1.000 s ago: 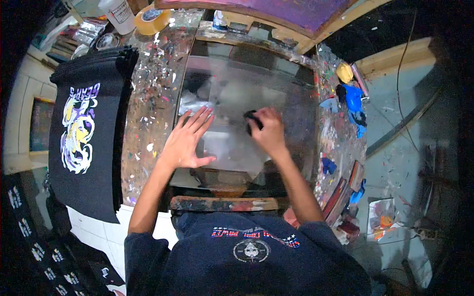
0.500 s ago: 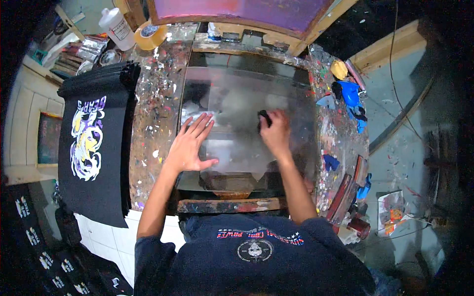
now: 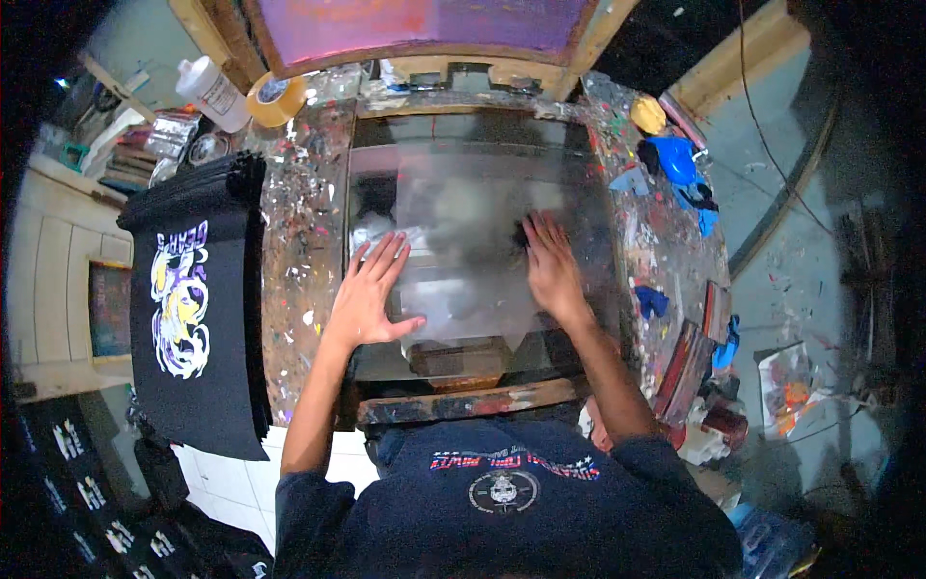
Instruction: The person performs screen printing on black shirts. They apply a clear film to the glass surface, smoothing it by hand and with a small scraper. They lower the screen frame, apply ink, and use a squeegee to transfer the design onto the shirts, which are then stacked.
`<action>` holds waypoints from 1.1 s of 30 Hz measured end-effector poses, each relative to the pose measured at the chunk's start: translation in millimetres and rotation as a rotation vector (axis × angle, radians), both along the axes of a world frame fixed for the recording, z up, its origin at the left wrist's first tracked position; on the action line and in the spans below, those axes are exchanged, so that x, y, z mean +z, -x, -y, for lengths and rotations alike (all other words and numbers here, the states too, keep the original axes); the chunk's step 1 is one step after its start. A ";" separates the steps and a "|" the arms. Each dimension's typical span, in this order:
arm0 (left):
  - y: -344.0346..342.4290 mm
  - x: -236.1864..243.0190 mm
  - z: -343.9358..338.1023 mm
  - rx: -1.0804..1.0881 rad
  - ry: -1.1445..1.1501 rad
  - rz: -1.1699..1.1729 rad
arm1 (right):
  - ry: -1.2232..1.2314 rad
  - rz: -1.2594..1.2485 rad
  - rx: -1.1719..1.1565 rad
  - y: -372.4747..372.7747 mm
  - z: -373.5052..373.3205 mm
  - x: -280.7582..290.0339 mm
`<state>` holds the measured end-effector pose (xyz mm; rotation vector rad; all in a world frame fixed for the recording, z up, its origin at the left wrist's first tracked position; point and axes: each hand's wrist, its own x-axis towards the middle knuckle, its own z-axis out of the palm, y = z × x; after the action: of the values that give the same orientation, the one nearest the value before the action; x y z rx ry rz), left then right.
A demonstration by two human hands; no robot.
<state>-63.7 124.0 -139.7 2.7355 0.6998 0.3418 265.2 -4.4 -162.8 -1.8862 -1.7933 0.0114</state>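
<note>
A grey, smeared printing platen (image 3: pixel 463 207) lies in the middle of a paint-spattered workbench (image 3: pixel 299 232). My left hand (image 3: pixel 371 294) rests flat on its near left part, fingers spread. My right hand (image 3: pixel 552 265) presses a small dark pad (image 3: pixel 521 234) against the platen's right side; most of the pad is hidden under my fingers. A raised purple printing screen (image 3: pixel 424 24) stands tilted up at the far edge.
A stack of black printed shirts (image 3: pixel 193 309) hangs at the left. A tape roll (image 3: pixel 275 96) and a white bottle (image 3: pixel 212 92) sit far left. Blue cloths (image 3: pixel 675 164) and a yellow lump (image 3: pixel 648 114) lie at the right, with paint-caked squeegees (image 3: pixel 690 357) nearer.
My right hand has slid with the pad a little down and to the right across the platen. My left hand has stayed flat in place. The view has shifted slightly.
</note>
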 end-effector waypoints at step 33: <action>-2.8 5.8 1.6 0.001 -0.001 0.009 | 0.055 0.200 -0.207 11.6 -39.6 -4.9</action>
<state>-61.0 122.4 -134.0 2.7331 0.6983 0.3540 253.7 35.2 -167.7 -2.1700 -1.7291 -0.2109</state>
